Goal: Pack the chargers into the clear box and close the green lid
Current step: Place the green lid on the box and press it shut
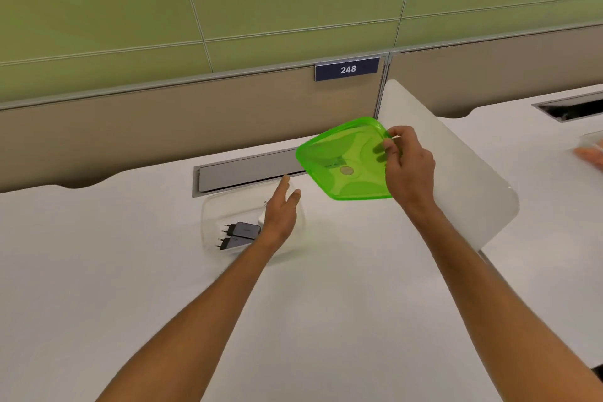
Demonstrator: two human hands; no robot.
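Observation:
A clear box (215, 206) stands on the white desk in the middle of the view. Two dark grey chargers (243, 229) lie side by side in its left half, prongs pointing left; a white object beside them is mostly hidden by my left hand. My left hand (280, 212) hovers flat over the box's right half, fingers apart, holding nothing. My right hand (408, 166) grips the right edge of the translucent green lid (342, 160), which is lifted and tilted in the air up and to the right of the box.
A grey cable trough (248, 170) runs along the desk behind the box. A white curved divider (456, 166) stands to the right, with a second desk beyond it. Another person's hand (590, 155) shows at the far right edge. A partition bears a sign "248" (347, 69).

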